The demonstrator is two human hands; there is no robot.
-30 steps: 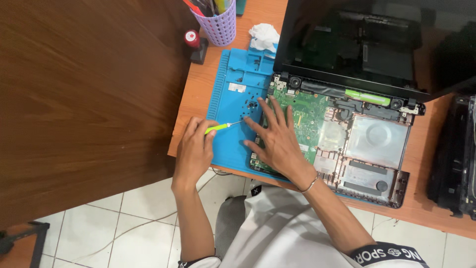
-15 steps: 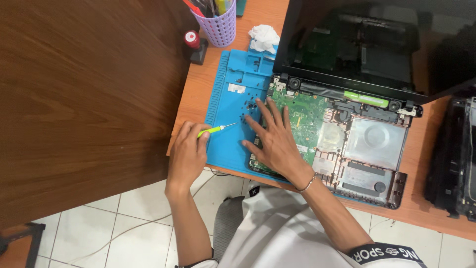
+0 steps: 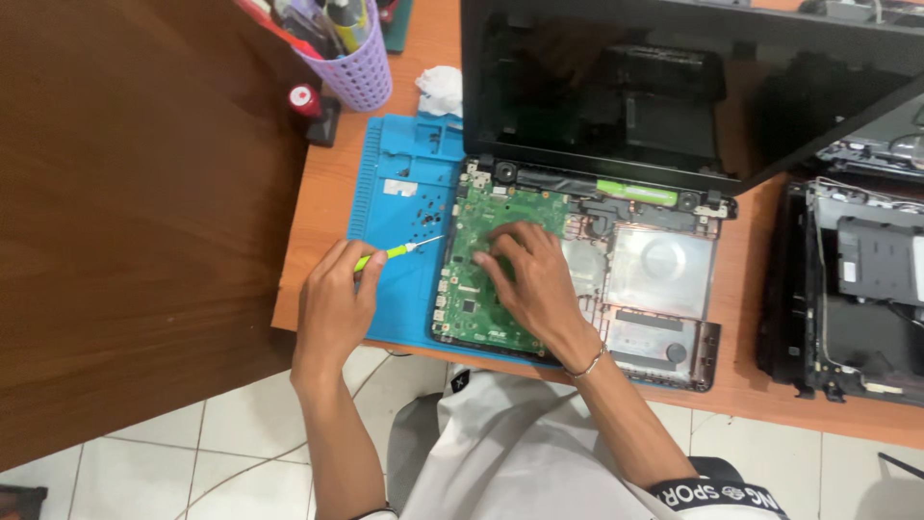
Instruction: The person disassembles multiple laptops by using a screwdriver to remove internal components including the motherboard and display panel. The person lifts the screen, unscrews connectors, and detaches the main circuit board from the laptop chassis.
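— What have I got in each of the hands right now?

— From here I see my left hand [image 3: 337,294] clenched around a small screwdriver [image 3: 397,251] with a yellow-green grip. Its metal tip points away from that hand toward the edge of the green circuit board [image 3: 486,279], over the blue work mat [image 3: 399,207].

— And the other?

— My right hand [image 3: 529,284] lies flat on the circuit board, fingers spread and pressing down, grasping nothing. The board sits in the opened laptop base [image 3: 664,289], directly under that hand and just beside the screwdriver tip.

— Anything else around them?

— Beyond the right hand, the laptop's dark screen [image 3: 674,87] stands tilted back. Past the left hand, farther up the tabletop [image 3: 327,202], there's a purple pen basket [image 3: 358,67], with a crumpled white cloth [image 3: 440,91] beside it. Small screws [image 3: 423,207] lie scattered on the mat just ahead of the screwdriver. Well out past the right hand lies another dismantled black laptop [image 3: 857,289].
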